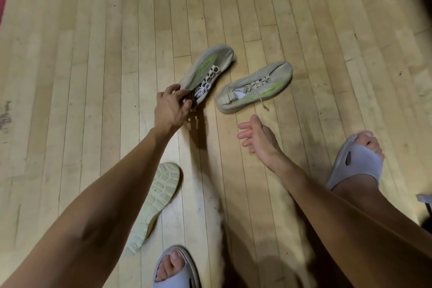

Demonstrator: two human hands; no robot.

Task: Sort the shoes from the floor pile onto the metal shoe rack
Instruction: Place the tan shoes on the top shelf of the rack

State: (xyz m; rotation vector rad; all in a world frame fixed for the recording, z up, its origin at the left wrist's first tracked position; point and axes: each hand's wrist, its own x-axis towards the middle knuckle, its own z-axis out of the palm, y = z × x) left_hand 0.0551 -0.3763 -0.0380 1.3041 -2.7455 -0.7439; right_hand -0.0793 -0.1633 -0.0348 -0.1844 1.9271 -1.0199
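Two soft, light sneakers: your left hand (171, 106) pinches one sneaker (205, 72) at its collar; your right hand (257, 135) hangs loose, holding nothing, near its mate (254, 89).

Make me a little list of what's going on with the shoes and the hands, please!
floor: pale wooden boards
left hand: grips the heel end of a beige and green sneaker
right hand: open, holds nothing, near the second sneaker
second sneaker: lies on the floor, laces loose
third shoe: sole up, under the left arm
feet: in grey slippers
shoe rack: not in view
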